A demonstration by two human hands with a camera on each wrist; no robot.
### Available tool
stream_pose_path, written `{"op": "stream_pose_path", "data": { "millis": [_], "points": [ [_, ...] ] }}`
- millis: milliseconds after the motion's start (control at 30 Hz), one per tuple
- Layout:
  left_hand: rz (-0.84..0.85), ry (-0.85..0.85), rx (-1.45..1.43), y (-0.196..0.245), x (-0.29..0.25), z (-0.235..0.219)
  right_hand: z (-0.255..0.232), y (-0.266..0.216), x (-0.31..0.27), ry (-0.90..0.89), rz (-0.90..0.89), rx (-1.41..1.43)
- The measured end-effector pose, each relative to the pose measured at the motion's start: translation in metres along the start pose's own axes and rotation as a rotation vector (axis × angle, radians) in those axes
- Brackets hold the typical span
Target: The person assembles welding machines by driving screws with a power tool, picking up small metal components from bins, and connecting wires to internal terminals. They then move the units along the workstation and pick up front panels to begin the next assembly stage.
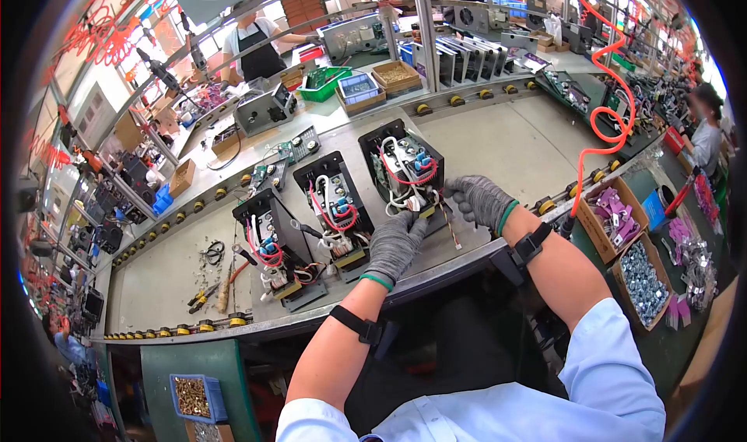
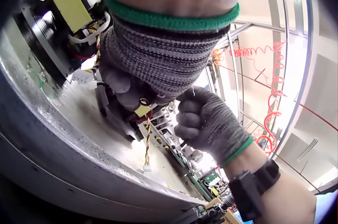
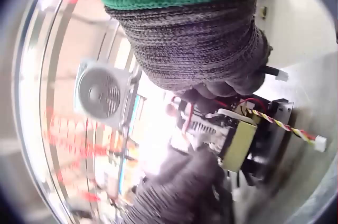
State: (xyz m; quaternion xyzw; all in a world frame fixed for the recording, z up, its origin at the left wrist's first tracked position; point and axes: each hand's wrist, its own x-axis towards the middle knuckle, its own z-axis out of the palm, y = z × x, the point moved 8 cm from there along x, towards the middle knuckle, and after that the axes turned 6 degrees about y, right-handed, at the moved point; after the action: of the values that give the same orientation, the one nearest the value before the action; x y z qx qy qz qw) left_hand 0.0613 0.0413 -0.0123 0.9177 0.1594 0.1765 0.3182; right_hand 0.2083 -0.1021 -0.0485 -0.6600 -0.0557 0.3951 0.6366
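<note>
Three black open-sided electronic units, packed with boards and wiring, stand in a row on the bench. At the front of the rightmost unit, my gloved left hand curls its fingers at the white-sleeved wires, which end at a white connector. My gloved right hand is at that unit's right side, fingers curled around a black cable; its white plug sticks out of the fist. A twisted multicoloured lead with a white plug hangs beside a yellow transformer. Gloves partly hide both grips.
The middle unit and left unit stand left of my hands. Pliers lie further left among scraps. An orange coiled hose hangs at right, above boxes of purple parts and metal fasteners.
</note>
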Motion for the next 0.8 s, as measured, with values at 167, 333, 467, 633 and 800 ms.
{"op": "stream_pose_path", "data": {
  "millis": [167,333,467,633,800],
  "points": [
    [-0.057,-0.037,0.015,0.003,0.003,0.004,0.047,-0.044,-0.055,0.19,-1.0,-0.757],
    [-0.009,0.045,-0.048,0.01,0.002,0.005,0.004,-0.026,-0.032,0.249,-0.939,-1.624],
    [-0.359,-0.163,-0.389,0.01,-0.008,-0.001,-0.017,-0.032,-0.018,0.408,-0.865,-1.714],
    [-0.536,-0.384,-0.765,-0.002,-0.029,-0.001,0.009,-0.021,-0.043,0.414,-0.757,-1.509],
    [-0.278,-0.247,-0.364,0.01,-0.046,-0.043,0.034,-0.05,-0.092,0.616,-1.075,-1.585]
  ]
}}
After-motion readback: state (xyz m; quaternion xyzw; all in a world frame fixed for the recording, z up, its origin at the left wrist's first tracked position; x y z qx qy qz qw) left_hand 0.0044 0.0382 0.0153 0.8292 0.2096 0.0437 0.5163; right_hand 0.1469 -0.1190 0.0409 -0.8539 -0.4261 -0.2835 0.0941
